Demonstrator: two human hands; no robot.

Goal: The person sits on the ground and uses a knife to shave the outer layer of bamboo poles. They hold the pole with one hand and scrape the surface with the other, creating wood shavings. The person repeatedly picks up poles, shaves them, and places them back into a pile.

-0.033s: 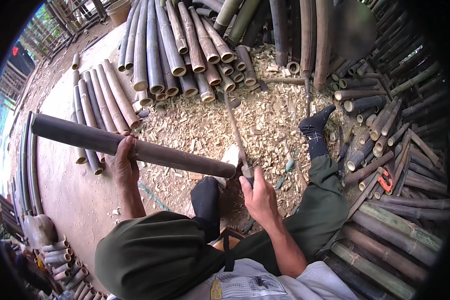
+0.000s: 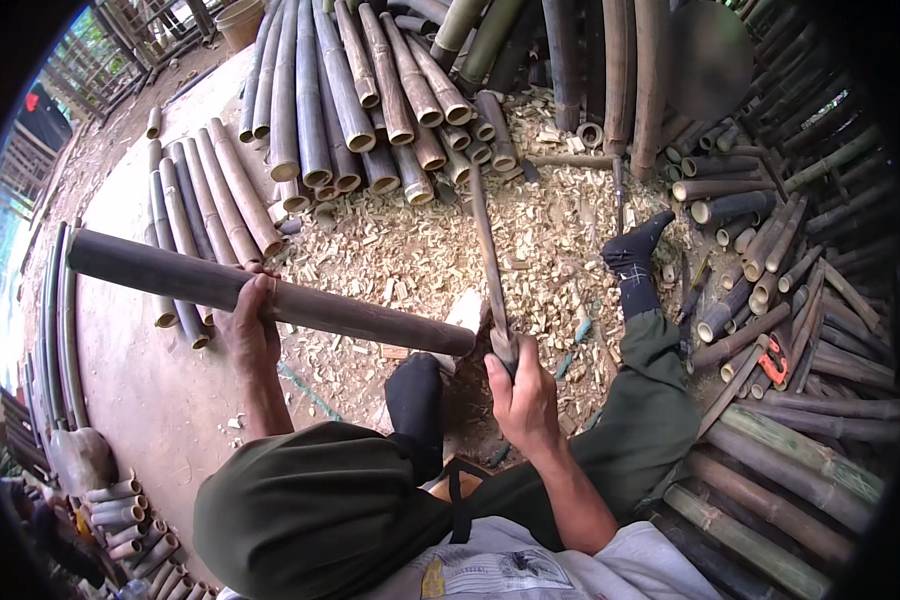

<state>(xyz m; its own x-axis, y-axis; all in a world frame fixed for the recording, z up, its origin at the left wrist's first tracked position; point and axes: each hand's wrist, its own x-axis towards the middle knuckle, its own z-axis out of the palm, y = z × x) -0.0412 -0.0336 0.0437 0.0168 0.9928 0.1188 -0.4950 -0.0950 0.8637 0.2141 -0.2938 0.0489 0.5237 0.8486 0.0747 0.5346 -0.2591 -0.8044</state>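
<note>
My left hand is closed around the middle of a dark bamboo tube, which slants down from the far left. The tube's near right end lies beside a pale, worn piece of wood, partly hidden; I cannot tell if they touch. My right hand grips the short, dark handle of a long, narrow knife-like tool. Its blade points away from me over the wood chips, just right of the tube's end. My dark-socked left foot is below the tube's right end.
Pale wood chips cover the ground ahead. Cut bamboo tubes are heaped at the back, with more bamboo pieces on the right. An orange-handled tool lies among those. My right foot stretches forward over the chips.
My right hand has shifted slightly right and down, and the knife-like tool's tip has swung to the right. The bamboo tube stays nearly where it was in my left hand.
</note>
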